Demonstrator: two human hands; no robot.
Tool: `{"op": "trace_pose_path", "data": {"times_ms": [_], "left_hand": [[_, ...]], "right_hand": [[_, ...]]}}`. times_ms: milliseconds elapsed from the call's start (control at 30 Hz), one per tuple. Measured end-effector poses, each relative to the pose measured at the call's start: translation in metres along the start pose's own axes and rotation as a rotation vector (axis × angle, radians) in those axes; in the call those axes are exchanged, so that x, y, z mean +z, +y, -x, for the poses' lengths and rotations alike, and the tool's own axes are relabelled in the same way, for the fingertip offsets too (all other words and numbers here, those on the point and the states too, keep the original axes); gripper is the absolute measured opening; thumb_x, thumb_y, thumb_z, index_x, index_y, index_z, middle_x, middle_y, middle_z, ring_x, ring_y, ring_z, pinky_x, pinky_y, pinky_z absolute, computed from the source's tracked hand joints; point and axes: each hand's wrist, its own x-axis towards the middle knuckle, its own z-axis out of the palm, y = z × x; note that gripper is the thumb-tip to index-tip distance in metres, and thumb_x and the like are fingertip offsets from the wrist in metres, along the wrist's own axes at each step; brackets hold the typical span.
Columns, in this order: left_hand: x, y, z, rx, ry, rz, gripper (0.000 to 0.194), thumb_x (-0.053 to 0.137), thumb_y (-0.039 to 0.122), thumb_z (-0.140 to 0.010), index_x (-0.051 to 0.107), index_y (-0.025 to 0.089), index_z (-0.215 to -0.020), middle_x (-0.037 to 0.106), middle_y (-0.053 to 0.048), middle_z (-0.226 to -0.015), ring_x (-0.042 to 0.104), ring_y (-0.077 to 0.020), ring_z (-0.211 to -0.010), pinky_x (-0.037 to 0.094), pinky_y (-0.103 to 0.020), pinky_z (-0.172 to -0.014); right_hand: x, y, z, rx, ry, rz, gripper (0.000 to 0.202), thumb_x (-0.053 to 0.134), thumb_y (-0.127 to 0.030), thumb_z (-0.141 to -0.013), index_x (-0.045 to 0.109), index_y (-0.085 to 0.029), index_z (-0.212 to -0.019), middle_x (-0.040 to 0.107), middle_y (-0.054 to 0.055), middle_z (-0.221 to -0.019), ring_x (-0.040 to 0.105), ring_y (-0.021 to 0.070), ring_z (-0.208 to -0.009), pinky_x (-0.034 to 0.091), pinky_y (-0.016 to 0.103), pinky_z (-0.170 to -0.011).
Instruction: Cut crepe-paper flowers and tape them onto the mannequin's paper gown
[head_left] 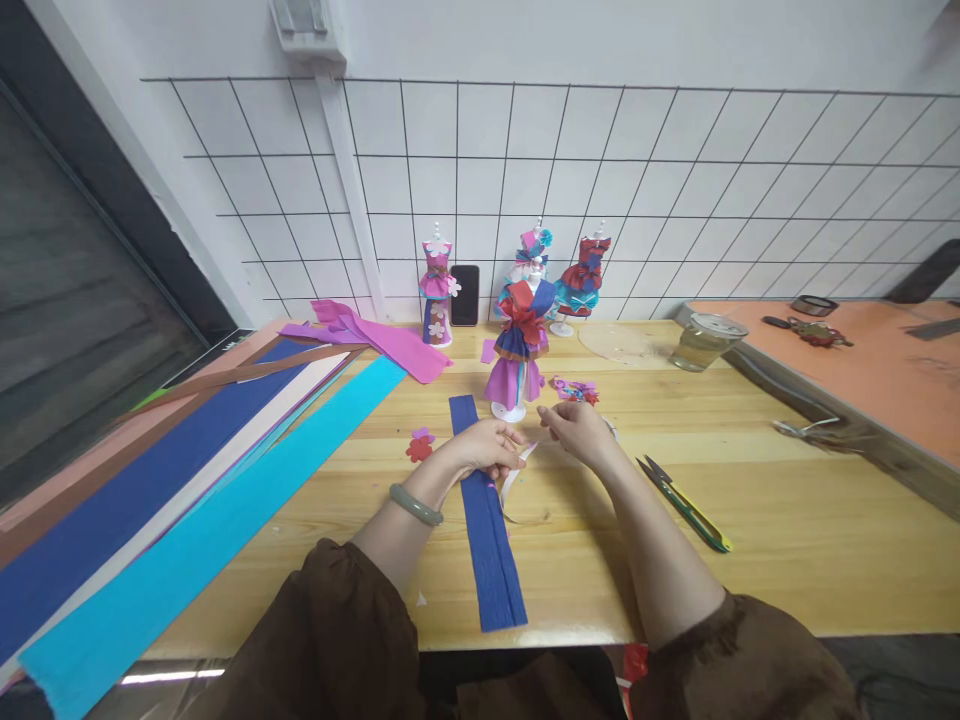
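Observation:
My left hand [489, 447] rests over a strip of dark blue crepe paper [491, 560], its fingers bent together at one end of a thin pale strip [511, 488] that curls down onto the table. Just to the right, my right hand [579, 430] is closed in a pinch; what sits between its fingertips is too small to make out. Beyond both hands stands a small dress form [517, 345] in a red, blue and purple paper dress. Red and purple paper flowers [421, 446] lie left of my left hand. Yellow-handled thread snips [686, 505] lie right of my right forearm.
Long crepe paper strips [300, 430] cover the table's left side. More dressed forms [436, 290] and a phone [465, 295] stand by the tiled wall. A cup [705, 343] is at the back right, and small paper pieces [576, 390] lie behind my right hand.

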Motion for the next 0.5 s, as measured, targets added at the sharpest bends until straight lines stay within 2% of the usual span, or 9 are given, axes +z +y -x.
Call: {"op": "trace_pose_path", "data": {"times_ms": [100, 233, 367, 500], "left_hand": [[0.001, 0.0, -0.001, -0.031, 0.021, -0.018, 0.042, 0.067, 0.012, -0.062, 0.045, 0.012, -0.098, 0.055, 0.005, -0.051, 0.049, -0.0066, -0.035, 0.037, -0.017, -0.035], [0.003, 0.002, 0.001, -0.042, 0.036, -0.048, 0.047, 0.067, 0.013, -0.063, 0.044, 0.01, -0.104, 0.057, 0.004, -0.051, 0.046, -0.0062, -0.033, 0.037, -0.017, -0.035], [0.005, 0.0, 0.0, -0.033, -0.021, -0.061, 0.047, 0.067, 0.017, -0.064, 0.046, 0.009, -0.106, 0.055, 0.004, -0.047, 0.048, -0.0073, -0.034, 0.038, -0.017, -0.036], [0.008, -0.006, -0.005, -0.016, -0.052, -0.052, 0.058, 0.071, 0.019, -0.059, 0.045, 0.01, -0.11, 0.06, 0.001, -0.054, 0.054, -0.009, -0.04, 0.038, -0.016, -0.037]], "right_hand": [[-0.006, 0.005, -0.001, 0.016, 0.002, 0.173, 0.025, 0.059, -0.031, -0.068, 0.056, -0.015, -0.048, 0.05, -0.001, -0.037, 0.042, 0.0088, -0.037, 0.025, 0.021, -0.042], [-0.006, 0.01, -0.002, 0.032, -0.048, 0.275, 0.013, 0.057, -0.025, -0.069, 0.063, -0.016, -0.062, 0.056, -0.001, -0.043, 0.046, 0.0089, -0.038, 0.028, 0.02, -0.042], [-0.002, 0.016, -0.003, 0.098, -0.12, 0.281, 0.01, 0.057, -0.024, -0.069, 0.063, -0.015, -0.068, 0.059, 0.0, -0.043, 0.049, 0.009, -0.035, 0.032, 0.019, -0.039], [0.004, 0.016, -0.002, 0.149, -0.178, 0.214, 0.015, 0.06, -0.019, -0.066, 0.06, -0.014, -0.08, 0.063, 0.002, -0.048, 0.056, 0.0122, -0.04, 0.038, 0.019, -0.038]]}}
